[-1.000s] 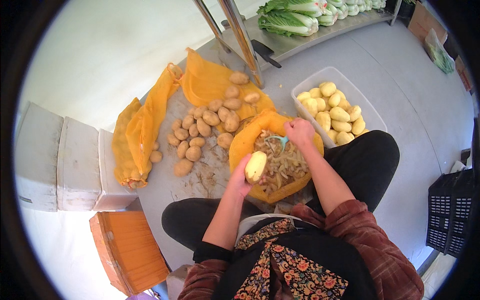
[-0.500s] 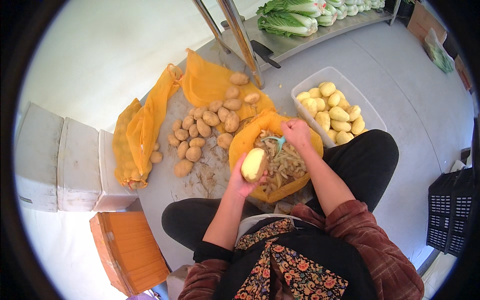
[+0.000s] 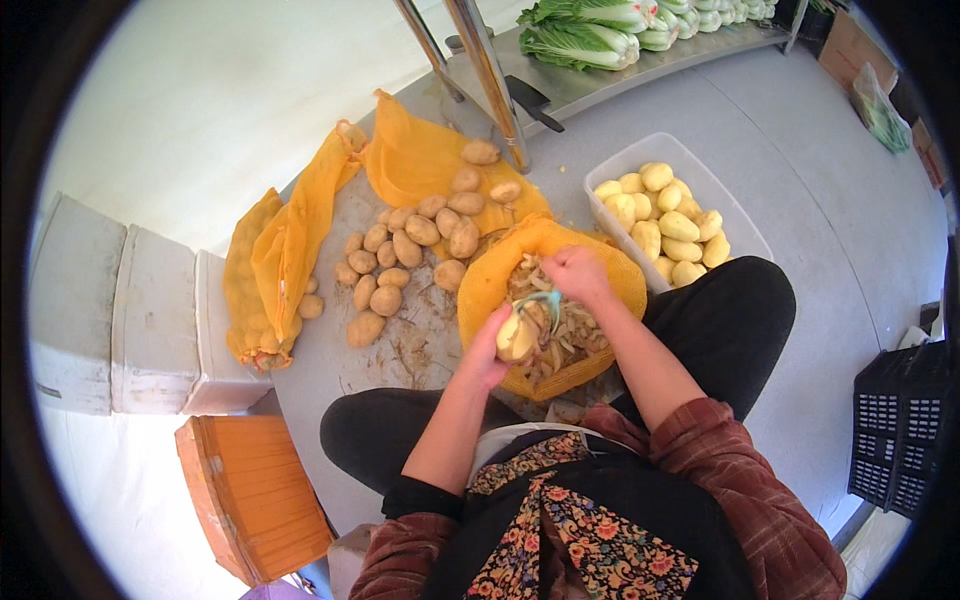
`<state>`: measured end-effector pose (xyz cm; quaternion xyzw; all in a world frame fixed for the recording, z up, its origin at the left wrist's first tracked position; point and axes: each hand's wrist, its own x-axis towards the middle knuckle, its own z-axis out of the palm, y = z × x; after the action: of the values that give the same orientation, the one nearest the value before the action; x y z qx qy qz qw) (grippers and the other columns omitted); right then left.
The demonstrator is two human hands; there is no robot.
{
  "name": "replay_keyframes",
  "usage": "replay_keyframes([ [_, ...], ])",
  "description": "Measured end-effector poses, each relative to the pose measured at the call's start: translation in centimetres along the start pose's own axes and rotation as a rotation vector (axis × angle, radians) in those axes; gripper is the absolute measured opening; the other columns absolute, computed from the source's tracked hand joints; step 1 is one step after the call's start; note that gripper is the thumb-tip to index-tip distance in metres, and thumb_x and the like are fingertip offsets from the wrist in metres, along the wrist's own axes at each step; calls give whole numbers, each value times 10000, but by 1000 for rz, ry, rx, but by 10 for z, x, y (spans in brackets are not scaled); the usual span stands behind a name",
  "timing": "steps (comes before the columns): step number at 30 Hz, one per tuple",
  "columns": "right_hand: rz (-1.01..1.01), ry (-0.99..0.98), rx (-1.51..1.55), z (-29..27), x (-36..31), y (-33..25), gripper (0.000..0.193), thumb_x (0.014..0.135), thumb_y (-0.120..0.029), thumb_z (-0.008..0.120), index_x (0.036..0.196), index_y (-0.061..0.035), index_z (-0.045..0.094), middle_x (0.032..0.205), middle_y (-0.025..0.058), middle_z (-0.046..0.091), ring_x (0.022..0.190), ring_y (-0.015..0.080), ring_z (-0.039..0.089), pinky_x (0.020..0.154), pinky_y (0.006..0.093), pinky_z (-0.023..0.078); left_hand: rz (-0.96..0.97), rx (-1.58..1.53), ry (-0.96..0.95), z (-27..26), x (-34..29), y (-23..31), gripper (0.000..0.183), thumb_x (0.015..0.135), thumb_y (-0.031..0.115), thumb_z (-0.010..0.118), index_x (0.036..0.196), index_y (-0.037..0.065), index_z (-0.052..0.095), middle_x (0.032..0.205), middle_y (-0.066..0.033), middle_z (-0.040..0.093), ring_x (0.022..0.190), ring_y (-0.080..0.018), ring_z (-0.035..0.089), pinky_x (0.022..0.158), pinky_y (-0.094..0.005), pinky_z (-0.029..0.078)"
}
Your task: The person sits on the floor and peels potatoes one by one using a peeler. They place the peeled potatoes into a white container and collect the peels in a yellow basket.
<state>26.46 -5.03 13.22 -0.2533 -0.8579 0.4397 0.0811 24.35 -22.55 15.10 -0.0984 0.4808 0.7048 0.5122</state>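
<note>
Potato (image 3: pixel 517 337) in left hand (image 3: pixel 487 352)

This looks like the back room of a big kitchen, where food is made ready. A metal shelf (image 3: pixel 640 75) holds many green cabbages (image 3: pixel 590 25). Lots of potatoes (image 3: pixel 420 235) lie on the grey floor (image 3: pixel 830 230) beside yellow net sacks (image 3: pixel 270 260). A white tub (image 3: pixel 740 225) is full of peeled potatoes (image 3: pixel 665 225). White foam boxes (image 3: pixel 120 310) and black crates (image 3: pixel 900 420) stand at the sides.
</note>
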Motion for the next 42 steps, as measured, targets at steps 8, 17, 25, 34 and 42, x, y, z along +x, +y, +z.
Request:
replay_keyframes([
  [8,-20,102,-142,-8,2,1,336,689,-323,453,597,-29,586,664,147,572,608,294,549,575,363,437,13,10,-69,-14,3,4,385,849,368,347,1025,54,483,902,-85,563,771,-192,559,563,-315,465],
  [17,207,17,-122,-17,10,7,337,698,-332,449,647,-37,602,724,140,582,656,298,556,609,362,443,159,180,-108,-6,-1,0,416,853,377,349,1064,36,461,951,-99,546,820,-181,547,670,-311,457],
  [25,-147,260,-12,-12,0,6,293,702,-268,488,560,-23,565,629,123,554,589,304,524,547,366,427,120,-123,88,-1,1,8,381,838,330,408,1083,41,445,993,-95,534,866,-200,541,715,-333,461],
  [34,-199,46,-55,0,-5,-5,311,697,-295,460,575,-33,576,659,112,571,611,282,544,551,358,434,-10,-67,23,0,2,2,361,827,323,428,1057,47,469,945,-89,556,807,-195,559,637,-343,483],
  [42,-22,135,-203,-6,2,6,312,691,-307,445,596,-46,588,706,138,580,608,296,549,576,351,450,21,-23,83,-6,0,5,367,834,344,414,1048,51,471,929,-96,552,786,-187,557,564,-331,476],
])
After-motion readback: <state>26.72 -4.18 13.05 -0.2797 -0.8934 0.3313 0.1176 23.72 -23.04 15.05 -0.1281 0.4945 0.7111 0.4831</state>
